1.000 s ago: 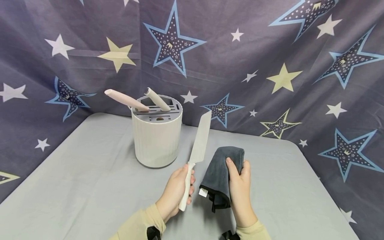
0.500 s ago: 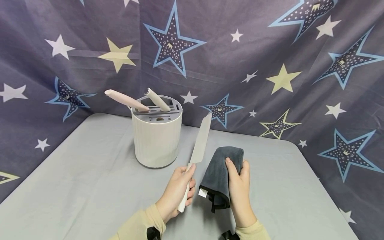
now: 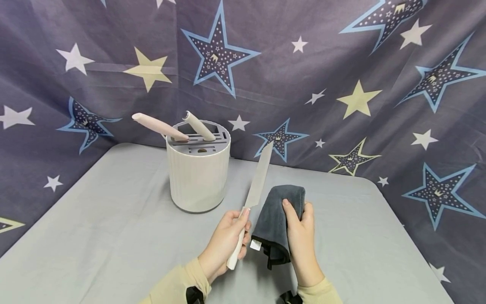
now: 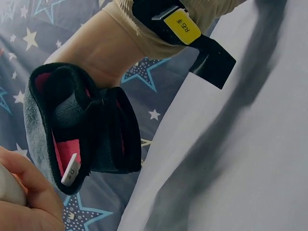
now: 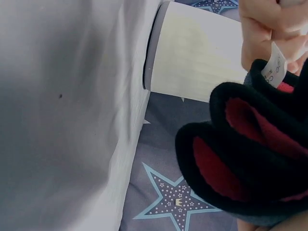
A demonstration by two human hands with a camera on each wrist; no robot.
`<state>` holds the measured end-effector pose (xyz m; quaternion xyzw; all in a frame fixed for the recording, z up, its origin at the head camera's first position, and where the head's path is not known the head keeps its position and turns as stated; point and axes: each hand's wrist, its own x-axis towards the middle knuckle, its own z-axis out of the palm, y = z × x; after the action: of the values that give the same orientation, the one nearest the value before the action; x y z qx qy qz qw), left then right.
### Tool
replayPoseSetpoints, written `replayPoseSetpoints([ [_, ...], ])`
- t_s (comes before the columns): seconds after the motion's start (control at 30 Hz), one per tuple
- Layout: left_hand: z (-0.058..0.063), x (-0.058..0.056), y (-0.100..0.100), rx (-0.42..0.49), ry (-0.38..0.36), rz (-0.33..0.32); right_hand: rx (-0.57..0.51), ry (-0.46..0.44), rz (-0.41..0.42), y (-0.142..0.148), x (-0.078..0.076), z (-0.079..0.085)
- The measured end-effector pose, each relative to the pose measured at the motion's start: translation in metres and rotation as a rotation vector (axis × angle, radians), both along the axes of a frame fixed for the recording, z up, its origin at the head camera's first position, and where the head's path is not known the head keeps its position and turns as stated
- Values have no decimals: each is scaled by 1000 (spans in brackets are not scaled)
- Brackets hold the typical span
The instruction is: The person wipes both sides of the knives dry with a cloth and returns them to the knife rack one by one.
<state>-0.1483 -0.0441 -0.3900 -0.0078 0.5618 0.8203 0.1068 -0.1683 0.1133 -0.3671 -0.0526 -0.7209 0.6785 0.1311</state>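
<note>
My left hand (image 3: 225, 240) grips a kitchen knife (image 3: 259, 179) by its pale handle, fingers curled round it and thumb along the top near the blade. The broad whitish blade points up and away from me. Just to the right, my right hand (image 3: 301, 236) holds a folded dark grey cloth (image 3: 277, 211) with a black edge and a white tag. Red lining shows inside the folds of the cloth (image 5: 216, 168) in the right wrist view. The left wrist view has the cloth (image 4: 72, 110) close beside the left fingers; the blade is out of that view.
A white ribbed knife holder (image 3: 199, 181) stands left of the knife on the grey-covered table (image 3: 114, 236). A pink handle (image 3: 159, 126) and a beige handle (image 3: 200, 126) stick out of its slotted top. A star-patterned curtain (image 3: 296, 84) hangs behind the table.
The knife has turned in my left hand, so its blade shows narrower and its tip lies slightly further right. My left thumb has moved onto the handle's top. The cloth has shifted slightly left.
</note>
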Motion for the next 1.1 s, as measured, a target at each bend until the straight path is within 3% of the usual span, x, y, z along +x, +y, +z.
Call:
replayPoseSetpoints([
  [0.23,1,-1,0,-47,12,12,34,-32,41,-2,0,1],
  [0.57,-1,1,3,-241,26,59,106,-31,73,-13,1,-3],
  [0.87,-2,1,8,-257,27,90,182,-10,112,-26,5,-6],
  [1.1,-3,3,12,-284,45,162,244,15,112,-35,7,-8],
])
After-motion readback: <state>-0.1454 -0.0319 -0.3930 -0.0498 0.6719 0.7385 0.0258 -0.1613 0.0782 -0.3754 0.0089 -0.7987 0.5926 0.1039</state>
